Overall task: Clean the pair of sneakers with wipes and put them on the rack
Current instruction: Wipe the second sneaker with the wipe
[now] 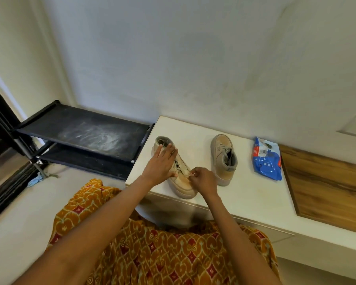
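Sneakers: two beige pairs-mates stand on the white counter (245, 194), soles down. Near sneaker (183, 182) sits at the counter's front left corner, its long axis running diagonally: heel and collar toward the wall and left, toe toward the person and right, the toe reaching the front edge. Far sneaker (223, 159) stands apart to the right, long axis nearly front-to-back with a slight tilt, and points the opposite way: toe toward the wall, heel and open collar toward the person.

Left hand (162, 163) lies flat over the near sneaker's heel end and laces, fingers straight and spread, pressing down on the upper; it grasps nothing.

Right hand (202, 181) is at the near sneaker's right side by the forefoot, fingers curled with thumb and fingertips pinched together on something small and pale. This may be a wipe or a lace end; the view is too small to tell which.

Wipes pack (266, 159), blue and white, lies on the counter to the right of the far sneaker, not touching it, just beside a wooden panel (327, 182).

Rack (84, 132), black with two tiers, stands left of the counter against the wall; its top shelf shows pale dusty smears.
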### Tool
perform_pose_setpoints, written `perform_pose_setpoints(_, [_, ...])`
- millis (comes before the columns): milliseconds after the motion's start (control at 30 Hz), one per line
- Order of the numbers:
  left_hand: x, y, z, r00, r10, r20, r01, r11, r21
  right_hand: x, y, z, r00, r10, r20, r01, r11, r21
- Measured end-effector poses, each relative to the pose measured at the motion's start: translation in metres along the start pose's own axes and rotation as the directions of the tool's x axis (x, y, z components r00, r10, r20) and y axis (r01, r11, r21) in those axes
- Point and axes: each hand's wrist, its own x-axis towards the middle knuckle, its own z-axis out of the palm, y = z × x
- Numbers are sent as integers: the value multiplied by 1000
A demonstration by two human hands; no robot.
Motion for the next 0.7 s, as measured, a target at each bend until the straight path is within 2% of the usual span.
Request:
perform_pose_setpoints(167, [10,-16,-4,989,121,85,-117,992,-52,-16,4,7,999,22,34,-27,988,155])
perform_pose_setpoints(267, [12,-20,-7,983,140,117,-119,979,-168,0,8,3,994,97,-49,-84,973,215])
perform_pose_setpoints(367, [11,-15,-6,982,130,139,-104,978,-183,25,-3,9,984,71,-165,-51,991,120])
perform_pose_setpoints(433, [11,-13,-2,984,123,128,-99,978,-183,41,-21,11,978,3,-207,0,1000,18])
perform_pose_setpoints(567, [11,-15,1,985,140,102,-121,977,-173,57,-35,9,963,-67,-262,53,997,-58])
perform_pose_setpoints(700, [10,-16,4,984,150,95,-131,974,-183,30,-1,13,923,-330,-198,279,928,-247])
